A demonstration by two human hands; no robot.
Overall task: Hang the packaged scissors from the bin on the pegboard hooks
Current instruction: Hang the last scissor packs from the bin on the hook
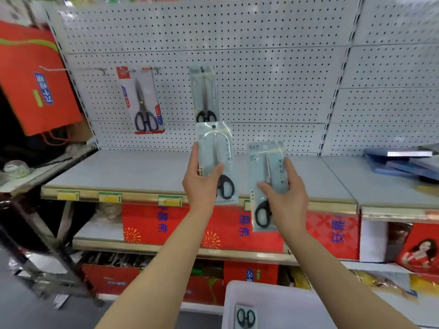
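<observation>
My left hand (202, 184) grips a pale blue scissors pack (215, 148) upright, its top just under a similar pack hanging (204, 93) on the white pegboard (273, 74). My right hand (287, 195) holds a second pale blue scissors pack (267, 162) lower and to the right, in front of the shelf edge. A red-trimmed scissors pack (142, 100) hangs tilted on a hook further left. One more pack (245, 317) lies in the white bin (280, 302) at the bottom.
A grey shelf (133, 169) runs below the pegboard with yellow price tags on its front. Red bags (35, 74) hang at the left, red boxes (332, 231) fill the lower shelf, blue folders (403, 162) lie at the right.
</observation>
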